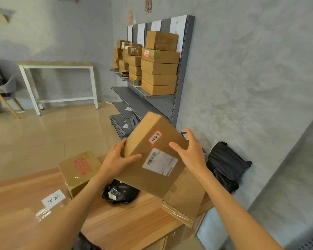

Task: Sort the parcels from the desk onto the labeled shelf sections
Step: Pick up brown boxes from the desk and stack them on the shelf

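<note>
Held parcel [152,154]: one brown box, tilted, lifted above the table [116,217]; red-bordered sticker, white barcode label, print too blurred to read.
Left hand [116,159]: grip curled on its left edge.
Right hand [192,152]: fingers spread, clasping the right side.
On table: two boxes, one black bag; one box [79,170] reads "MAKEUP".
Shelf [139,91]: roughly four stacks.

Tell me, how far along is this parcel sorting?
Well along: stacks of brown cardboard boxes already fill the grey metal shelf. Left hand and right hand hold a labeled brown cardboard box. Left on the wooden desk: a red-printed box, a black plastic bag, another box.
</note>
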`<state>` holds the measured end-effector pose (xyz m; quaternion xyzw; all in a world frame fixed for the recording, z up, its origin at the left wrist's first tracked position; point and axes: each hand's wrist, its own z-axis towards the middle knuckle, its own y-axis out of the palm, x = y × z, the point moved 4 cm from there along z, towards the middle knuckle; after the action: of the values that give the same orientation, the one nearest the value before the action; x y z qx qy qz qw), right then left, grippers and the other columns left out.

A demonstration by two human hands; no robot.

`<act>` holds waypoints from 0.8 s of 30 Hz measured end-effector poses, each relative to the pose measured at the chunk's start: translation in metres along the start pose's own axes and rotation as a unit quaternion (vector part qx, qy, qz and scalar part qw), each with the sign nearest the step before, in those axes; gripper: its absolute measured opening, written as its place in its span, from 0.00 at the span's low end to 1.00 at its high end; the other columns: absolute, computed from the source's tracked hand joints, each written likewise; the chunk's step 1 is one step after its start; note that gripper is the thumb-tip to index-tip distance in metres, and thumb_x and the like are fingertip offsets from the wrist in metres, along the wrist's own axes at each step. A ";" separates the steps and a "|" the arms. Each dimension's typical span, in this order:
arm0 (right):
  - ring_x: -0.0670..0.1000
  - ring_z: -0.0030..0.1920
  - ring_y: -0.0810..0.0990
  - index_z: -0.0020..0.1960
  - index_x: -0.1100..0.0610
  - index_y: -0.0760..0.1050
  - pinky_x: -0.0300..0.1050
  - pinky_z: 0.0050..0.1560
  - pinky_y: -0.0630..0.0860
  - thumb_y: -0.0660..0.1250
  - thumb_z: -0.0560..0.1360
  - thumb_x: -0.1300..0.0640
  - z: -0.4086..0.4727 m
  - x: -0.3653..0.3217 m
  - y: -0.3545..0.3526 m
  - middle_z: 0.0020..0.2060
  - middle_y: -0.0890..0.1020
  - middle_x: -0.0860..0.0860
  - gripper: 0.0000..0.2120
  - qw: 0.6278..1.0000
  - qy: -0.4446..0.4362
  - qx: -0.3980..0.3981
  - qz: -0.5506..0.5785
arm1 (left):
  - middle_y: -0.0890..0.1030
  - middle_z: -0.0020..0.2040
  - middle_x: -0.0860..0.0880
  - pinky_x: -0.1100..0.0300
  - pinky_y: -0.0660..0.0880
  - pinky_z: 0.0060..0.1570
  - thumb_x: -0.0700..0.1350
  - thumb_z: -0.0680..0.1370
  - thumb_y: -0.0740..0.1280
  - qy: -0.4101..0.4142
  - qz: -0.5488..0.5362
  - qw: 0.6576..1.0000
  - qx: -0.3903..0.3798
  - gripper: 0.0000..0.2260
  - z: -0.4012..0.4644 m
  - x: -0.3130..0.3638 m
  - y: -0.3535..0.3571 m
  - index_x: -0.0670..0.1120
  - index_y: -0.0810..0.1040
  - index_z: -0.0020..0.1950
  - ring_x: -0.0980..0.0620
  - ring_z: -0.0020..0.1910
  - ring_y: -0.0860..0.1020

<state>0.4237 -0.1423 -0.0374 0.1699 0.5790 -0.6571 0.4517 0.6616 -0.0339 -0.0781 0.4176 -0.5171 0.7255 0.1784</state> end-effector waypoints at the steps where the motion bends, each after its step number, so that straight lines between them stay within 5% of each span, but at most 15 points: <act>1: 0.50 0.77 0.54 0.78 0.47 0.49 0.57 0.73 0.58 0.66 0.72 0.36 -0.002 0.002 -0.003 0.77 0.56 0.46 0.43 1.000 0.008 0.020 0.005 | 0.71 0.64 0.53 0.49 0.73 0.60 0.75 0.60 0.67 -0.013 -0.043 0.999 0.019 0.49 0.000 0.001 -0.004 0.55 0.58 0.75 0.51 0.59 0.73; 7: 0.52 0.77 0.55 0.79 0.51 0.45 0.55 0.75 0.57 0.69 0.72 0.39 -0.009 0.008 -0.004 0.78 0.54 0.49 0.46 0.978 0.097 0.098 0.156 | 0.77 0.59 0.49 0.60 0.75 0.41 0.59 0.75 0.66 -0.074 -0.339 0.935 0.069 0.30 0.000 0.026 -0.004 0.48 0.63 0.72 0.56 0.50 0.78; 10: 0.51 0.69 0.67 0.78 0.51 0.44 0.48 0.68 0.65 0.71 0.72 0.42 -0.010 0.001 -0.001 0.72 0.65 0.49 0.47 0.955 0.117 0.104 0.250 | 0.76 0.55 0.54 0.53 0.75 0.47 0.61 0.75 0.63 -0.108 -0.404 0.906 0.059 0.30 0.000 0.038 0.004 0.47 0.61 0.72 0.56 0.51 0.77; 12: 0.49 0.60 0.72 0.78 0.50 0.45 0.45 0.63 0.69 0.71 0.73 0.44 -0.008 -0.004 -0.005 0.63 0.70 0.48 0.45 0.935 0.139 0.130 0.298 | 0.76 0.55 0.55 0.50 0.75 0.51 0.61 0.74 0.64 -0.110 -0.422 0.899 0.037 0.32 0.000 0.046 0.008 0.47 0.61 0.72 0.56 0.52 0.76; 15: 0.53 0.57 0.77 0.76 0.50 0.51 0.55 0.54 0.80 0.73 0.72 0.48 -0.004 -0.005 -0.013 0.62 0.73 0.51 0.41 0.897 0.161 0.169 0.375 | 0.75 0.61 0.52 0.43 0.74 0.57 0.63 0.68 0.66 -0.100 -0.432 0.896 0.007 0.38 -0.003 0.052 0.013 0.47 0.59 0.72 0.56 0.55 0.76; 17: 0.54 0.55 0.78 0.74 0.50 0.54 0.50 0.44 0.82 0.73 0.73 0.53 -0.001 -0.006 -0.018 0.62 0.74 0.52 0.38 0.876 0.153 0.170 0.424 | 0.74 0.64 0.50 0.40 0.73 0.59 0.64 0.66 0.68 -0.095 -0.425 0.900 -0.007 0.41 -0.004 0.052 0.011 0.49 0.59 0.73 0.52 0.58 0.76; 24: 0.49 0.53 0.80 0.71 0.45 0.57 0.53 0.49 0.82 0.75 0.71 0.56 0.011 -0.011 -0.044 0.63 0.73 0.48 0.36 0.899 0.071 0.171 0.397 | 0.65 0.74 0.47 0.37 0.68 0.63 0.65 0.65 0.66 -0.040 -0.374 0.926 0.037 0.45 0.009 0.059 -0.033 0.51 0.52 0.77 0.49 0.65 0.69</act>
<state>0.3979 -0.1510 0.0010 0.5068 0.3726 -0.4986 0.5964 0.6538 -0.0387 -0.0108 0.6157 -0.3032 0.6072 0.4003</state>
